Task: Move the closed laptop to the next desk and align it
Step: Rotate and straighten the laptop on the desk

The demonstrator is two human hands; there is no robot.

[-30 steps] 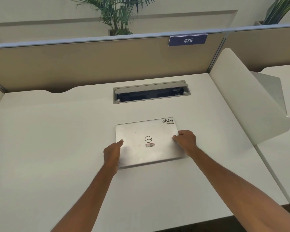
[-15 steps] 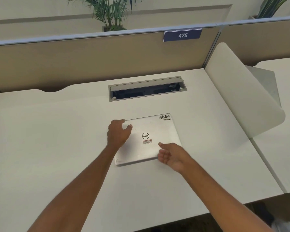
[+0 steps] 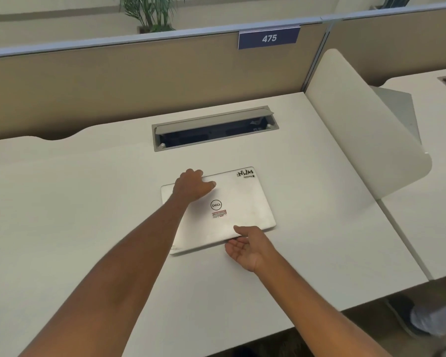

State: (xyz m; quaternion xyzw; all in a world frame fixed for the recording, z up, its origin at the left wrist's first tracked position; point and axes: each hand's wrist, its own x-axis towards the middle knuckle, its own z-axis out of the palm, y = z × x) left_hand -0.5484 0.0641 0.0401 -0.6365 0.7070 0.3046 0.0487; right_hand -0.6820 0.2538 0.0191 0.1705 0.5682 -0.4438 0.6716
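Observation:
A closed silver laptop [image 3: 242, 202] with a round logo and stickers lies flat in the middle of the white desk [image 3: 75, 202]. My left hand [image 3: 191, 186] reaches over its far left corner, fingers curled over the back edge, thumb on the lid. At the near edge my right hand [image 3: 247, 247] is palm up, thumb on the lid and fingers tucked under the edge. The neighbouring desk [image 3: 428, 119] lies to the right, beyond a curved white divider [image 3: 358, 119].
An open cable tray [image 3: 214, 130] is sunk into the desk behind the laptop. A tan partition [image 3: 113, 81] with a "475" sign [image 3: 269, 37] runs along the back. A shoe [image 3: 407, 318] shows on the floor at lower right.
My left hand moved from the laptop's left side up to its far left corner. My right hand left the right edge, turned palm up and slid under the near edge.

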